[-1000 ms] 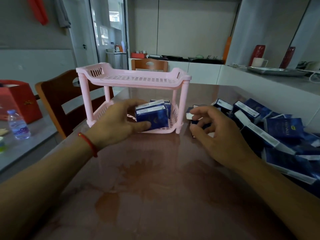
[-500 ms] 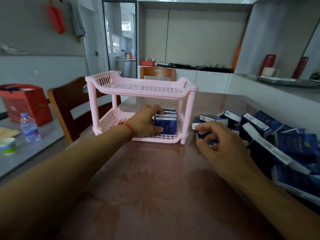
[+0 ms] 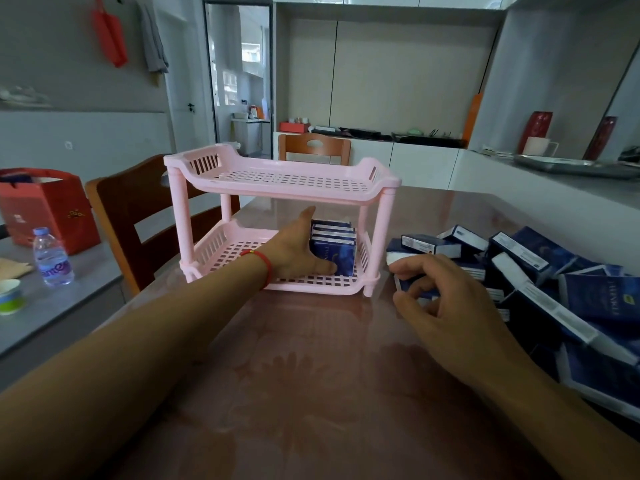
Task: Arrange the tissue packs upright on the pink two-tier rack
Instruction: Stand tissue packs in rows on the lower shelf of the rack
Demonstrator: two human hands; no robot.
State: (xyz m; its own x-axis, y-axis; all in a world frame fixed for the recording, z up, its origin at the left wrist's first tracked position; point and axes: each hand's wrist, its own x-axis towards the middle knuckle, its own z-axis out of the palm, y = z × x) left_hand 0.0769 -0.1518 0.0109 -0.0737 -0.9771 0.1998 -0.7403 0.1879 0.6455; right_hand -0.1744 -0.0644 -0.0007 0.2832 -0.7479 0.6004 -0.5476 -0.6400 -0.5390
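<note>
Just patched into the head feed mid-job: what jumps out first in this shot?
The pink two-tier plastic rack stands mid-table, its top tier bare, with a short row of upright dark blue tissue packs at the right end of its lower tier. The left hand presses against that row. To the right, the right hand curls over one pack at the edge of a sprawling heap of loose blue packs.

A pink two-tier rack point(image 3: 277, 183) with slotted shelves is set on the table. Several dark blue tissue packs point(image 3: 334, 245) are stood upright in a row on its lower tier, pressed against the left hand's fingers point(image 3: 304, 226). More loose packs point(image 3: 540, 271) are heaped just beyond the right hand's fingertips point(image 3: 401, 270).
</note>
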